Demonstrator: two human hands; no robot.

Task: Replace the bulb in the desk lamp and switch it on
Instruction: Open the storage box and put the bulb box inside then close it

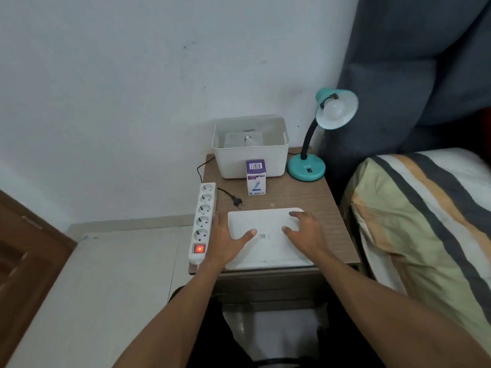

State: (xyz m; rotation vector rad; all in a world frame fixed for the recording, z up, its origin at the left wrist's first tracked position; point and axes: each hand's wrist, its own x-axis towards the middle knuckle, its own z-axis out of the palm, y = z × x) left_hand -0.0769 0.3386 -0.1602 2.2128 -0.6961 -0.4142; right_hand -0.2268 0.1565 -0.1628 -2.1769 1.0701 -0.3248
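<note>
I see both hands flat, grasping nothing, on the white plastic lid [265,240] at the bedside table's [313,197] front edge — right hand [303,232] nearer the teal gooseneck desk lamp [318,144] at the back-right corner; left hand [228,235] farther.

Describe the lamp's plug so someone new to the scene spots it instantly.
On the brown bedside table, look between the white power strip and the purple bulb box. The black two-pin plug lies there loose, unplugged, on a thin black cord.
</note>
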